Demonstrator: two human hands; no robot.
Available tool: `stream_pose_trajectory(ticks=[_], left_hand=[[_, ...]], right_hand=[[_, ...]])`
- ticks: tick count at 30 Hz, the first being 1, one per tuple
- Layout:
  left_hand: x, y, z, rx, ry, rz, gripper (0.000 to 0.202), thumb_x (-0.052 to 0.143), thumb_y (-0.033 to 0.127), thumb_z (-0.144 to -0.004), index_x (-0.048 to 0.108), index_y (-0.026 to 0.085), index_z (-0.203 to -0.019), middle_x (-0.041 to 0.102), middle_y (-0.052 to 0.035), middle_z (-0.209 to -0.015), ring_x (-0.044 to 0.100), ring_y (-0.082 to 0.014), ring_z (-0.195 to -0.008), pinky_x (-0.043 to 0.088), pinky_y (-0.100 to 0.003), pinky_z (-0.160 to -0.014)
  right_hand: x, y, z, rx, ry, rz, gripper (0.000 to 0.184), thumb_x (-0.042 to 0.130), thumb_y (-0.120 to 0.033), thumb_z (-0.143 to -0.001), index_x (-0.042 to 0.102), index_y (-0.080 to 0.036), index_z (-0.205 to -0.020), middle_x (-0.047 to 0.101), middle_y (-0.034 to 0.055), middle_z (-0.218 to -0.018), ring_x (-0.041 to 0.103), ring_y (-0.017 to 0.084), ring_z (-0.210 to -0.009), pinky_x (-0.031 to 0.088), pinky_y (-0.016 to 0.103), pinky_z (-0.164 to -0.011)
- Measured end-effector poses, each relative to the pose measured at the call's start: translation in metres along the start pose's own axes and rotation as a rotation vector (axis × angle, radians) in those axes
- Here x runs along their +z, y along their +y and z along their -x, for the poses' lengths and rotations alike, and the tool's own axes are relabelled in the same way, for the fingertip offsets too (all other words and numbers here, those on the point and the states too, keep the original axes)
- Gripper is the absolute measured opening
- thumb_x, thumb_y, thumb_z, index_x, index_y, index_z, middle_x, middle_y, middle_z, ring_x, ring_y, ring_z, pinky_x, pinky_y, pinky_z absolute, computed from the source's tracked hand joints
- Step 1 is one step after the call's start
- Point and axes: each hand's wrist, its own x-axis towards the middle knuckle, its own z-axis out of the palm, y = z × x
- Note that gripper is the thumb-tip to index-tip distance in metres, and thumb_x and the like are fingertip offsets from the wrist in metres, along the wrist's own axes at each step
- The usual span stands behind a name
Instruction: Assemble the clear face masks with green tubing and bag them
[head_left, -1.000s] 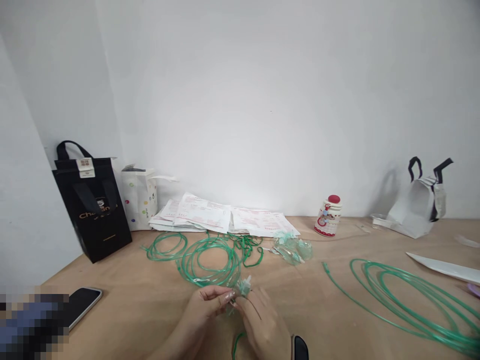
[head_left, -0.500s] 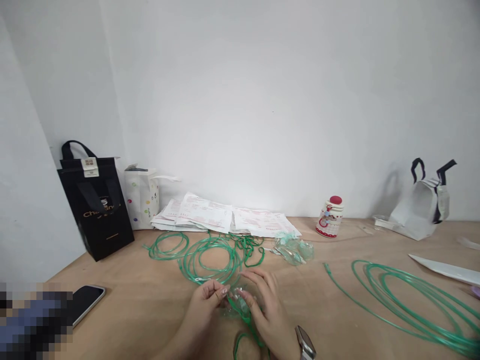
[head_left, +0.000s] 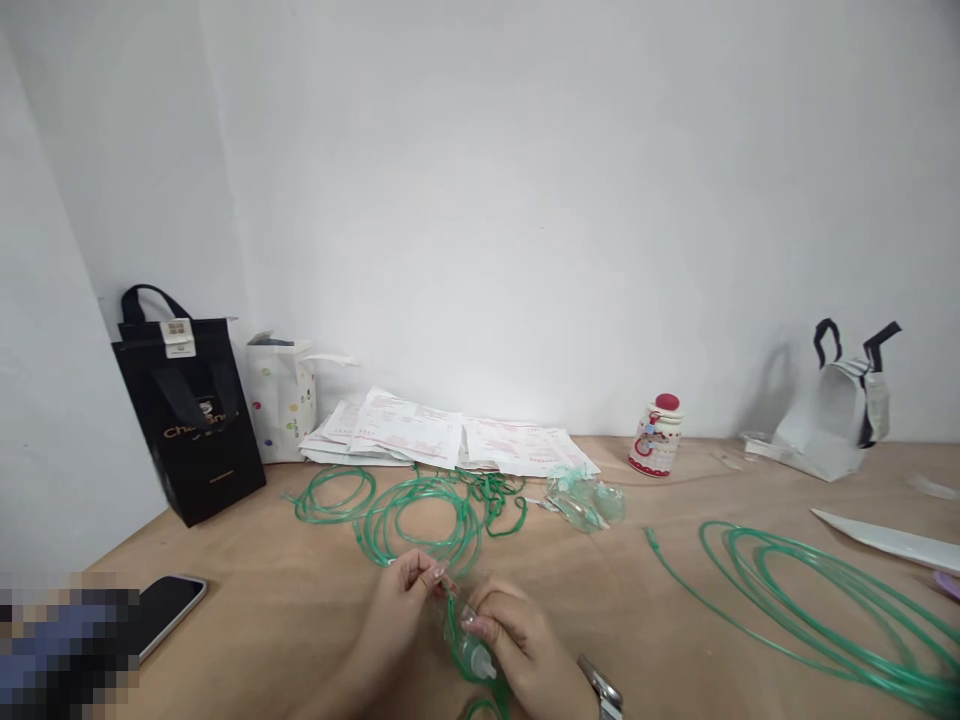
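Note:
Near the table's front edge, my right hand [head_left: 510, 635] is closed on the rim of a clear oxygen mask [head_left: 478, 655], whose whitish connector points down toward me. My left hand [head_left: 409, 590] pinches a green elastic strap [head_left: 454, 635] at the mask's upper end. The strap runs down over the mask and curls on the table below it. Just beyond my hands lies a coil of green tubing [head_left: 420, 510], with a smaller tubing coil [head_left: 334, 497] to its left. Several green straps [head_left: 495, 495] and some clear masks [head_left: 581, 500] lie farther back.
White printed packets [head_left: 450, 435] lie against the wall. A black bag [head_left: 199, 420] and a white dotted bag [head_left: 277, 400] stand left, near a phone [head_left: 169, 610]. A red-capped bottle [head_left: 655, 437], a white bag [head_left: 821, 425] and a large tubing coil [head_left: 817, 600] are on the right.
The mask has turned so its connector now points toward me. My right hand has shifted lower, its fingers curling from outstretched to closed on the rim. My left hand still pinches near the strap.

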Motion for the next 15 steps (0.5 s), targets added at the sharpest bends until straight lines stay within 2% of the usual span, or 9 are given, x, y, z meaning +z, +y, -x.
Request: stream_pose_trajectory(ticks=[3, 6, 9, 11, 13, 15], left_hand=[[-0.015, 0.003, -0.011, 0.0, 0.062, 0.006, 0.032, 0.071, 0.046, -0.056, 0.061, 0.016, -0.051, 0.06, 0.0, -0.05, 0.05, -0.0144, -0.052, 0.037, -0.025, -0.055], [-0.025, 0.007, -0.017, -0.029, 0.076, 0.037, 0.036, 0.07, 0.051, -0.055, 0.059, 0.017, -0.054, 0.059, 0.0015, -0.052, 0.051, -0.0131, -0.053, 0.038, -0.024, -0.057], [-0.019, 0.01, -0.013, -0.105, -0.035, 0.079, 0.04, 0.066, 0.057, -0.058, 0.059, 0.018, -0.065, 0.063, -0.0003, -0.06, 0.057, -0.0152, -0.056, 0.042, -0.026, -0.057], [-0.009, 0.01, -0.004, -0.161, -0.151, 0.084, 0.043, 0.064, 0.06, -0.057, 0.06, 0.018, -0.068, 0.063, -0.0004, -0.058, 0.056, -0.0153, -0.05, 0.041, -0.026, -0.05], [0.001, 0.01, 0.006, -0.192, -0.259, 0.072, 0.04, 0.067, 0.056, -0.058, 0.063, 0.016, -0.063, 0.06, 0.0005, -0.051, 0.05, -0.0121, -0.043, 0.036, -0.024, -0.045], [0.007, 0.011, 0.012, -0.203, -0.332, 0.071, 0.032, 0.075, 0.043, -0.054, 0.063, 0.014, -0.056, 0.061, 0.0, -0.051, 0.049, -0.0111, -0.045, 0.035, -0.023, -0.046]], right_hand=[[0.0, -0.001, 0.0, 0.026, -0.027, -0.069, 0.03, 0.044, -0.034, -0.087, 0.055, -0.017, -0.065, 0.055, 0.0034, -0.071, 0.052, 0.015, -0.07, 0.042, 0.026, -0.066], [-0.003, 0.002, -0.004, 0.133, 0.008, -0.175, 0.037, 0.045, -0.044, -0.085, 0.056, -0.017, -0.063, 0.051, 0.0017, -0.068, 0.05, 0.014, -0.068, 0.04, 0.027, -0.066], [-0.007, 0.011, -0.008, 0.215, 0.01, -0.244, 0.044, 0.044, -0.052, -0.083, 0.056, -0.016, -0.06, 0.048, -0.0002, -0.064, 0.047, 0.013, -0.062, 0.039, 0.027, -0.063], [-0.008, 0.016, -0.01, 0.246, -0.034, -0.279, 0.045, 0.046, -0.053, -0.082, 0.056, -0.016, -0.058, 0.048, -0.0008, -0.062, 0.047, 0.013, -0.06, 0.04, 0.026, -0.061], [-0.007, 0.021, -0.01, 0.281, -0.063, -0.316, 0.044, 0.051, -0.053, -0.078, 0.057, -0.016, -0.056, 0.049, -0.0008, -0.064, 0.048, 0.013, -0.062, 0.04, 0.026, -0.062], [-0.003, 0.023, -0.01, 0.327, -0.06, -0.358, 0.043, 0.056, -0.055, -0.073, 0.057, -0.016, -0.056, 0.048, -0.0008, -0.066, 0.048, 0.013, -0.066, 0.041, 0.026, -0.065]])
